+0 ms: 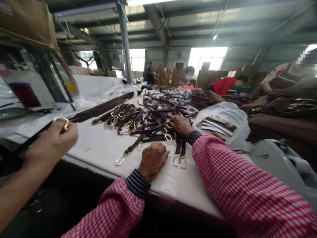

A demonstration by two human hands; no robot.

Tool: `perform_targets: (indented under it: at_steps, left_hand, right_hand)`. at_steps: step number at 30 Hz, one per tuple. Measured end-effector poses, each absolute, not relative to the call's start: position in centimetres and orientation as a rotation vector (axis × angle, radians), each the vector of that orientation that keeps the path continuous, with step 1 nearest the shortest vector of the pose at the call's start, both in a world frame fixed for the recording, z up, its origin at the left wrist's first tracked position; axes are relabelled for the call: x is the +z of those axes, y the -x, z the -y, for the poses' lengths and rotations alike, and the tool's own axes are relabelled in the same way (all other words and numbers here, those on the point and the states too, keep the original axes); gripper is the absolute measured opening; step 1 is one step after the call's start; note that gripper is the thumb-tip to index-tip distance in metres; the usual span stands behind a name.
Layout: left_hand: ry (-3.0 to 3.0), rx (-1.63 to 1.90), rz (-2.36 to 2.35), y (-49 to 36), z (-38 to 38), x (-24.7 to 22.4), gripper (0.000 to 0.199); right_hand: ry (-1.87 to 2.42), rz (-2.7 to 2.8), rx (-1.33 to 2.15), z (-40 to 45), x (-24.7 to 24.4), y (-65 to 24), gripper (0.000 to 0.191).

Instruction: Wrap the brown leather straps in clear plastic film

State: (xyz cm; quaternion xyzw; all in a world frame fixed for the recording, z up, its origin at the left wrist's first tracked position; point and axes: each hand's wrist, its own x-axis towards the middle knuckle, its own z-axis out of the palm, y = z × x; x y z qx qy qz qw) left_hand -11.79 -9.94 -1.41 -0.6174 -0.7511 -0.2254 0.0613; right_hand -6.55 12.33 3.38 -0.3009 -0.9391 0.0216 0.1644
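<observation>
left hand (153, 159) rests loosely curled on the white tabletop (99, 148), holding nothing, while right hand (180, 125) presses fingers down onto brown straps (148, 124).

The left hand (153, 159) lies loosely curled, palm down, at 6 o'clock. The right hand (180, 125) reaches toward 12 o'clock, fingers bent down. Both forearms wear checked sleeves.

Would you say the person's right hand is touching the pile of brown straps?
Touching: in the head view the right hand rests its fingers on the brown straps piled on the white table.
</observation>
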Motion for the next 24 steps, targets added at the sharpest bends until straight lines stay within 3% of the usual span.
perform_targets:
  at_steps: [8, 11, 15, 17, 20, 24]
  left_hand:
    - [1.827, -0.769, 2.351, 11.9, 9.7, -1.6, 0.024]
    - [1.888, -0.791, 2.375, 11.7, 10.7, -1.3, 0.024]
    - [2.192, -0.985, 2.276, 10.7, 15.2, -0.8, 0.024]
    - [2.3, -1.052, 2.241, 9.9, 17.7, -0.8, 0.029]
    - [2.351, -1.077, 2.154, 8.8, 19.6, -1.4, 0.039]
    - [2.186, -1.279, 2.082, 8.0, 19.0, -2.8, 0.009]
  right_hand:
    - [0.717, 2.501, 0.291, -8.8, 2.7, -0.3, 0.023]
    - [0.454, 2.359, 0.663, -6.2, 2.4, -3.5, 0.017]
    - [0.29, 2.292, 1.304, -2.8, 0.8, -6.6, 0.026]
    - [0.3, 2.37, 1.252, -1.6, -0.4, -7.3, 0.022]
    - [0.266, 2.505, 0.906, -0.9, -1.8, -7.6, 0.013]
    - [0.249, 2.524, 0.818, -1.2, -2.3, -7.3, 0.014]
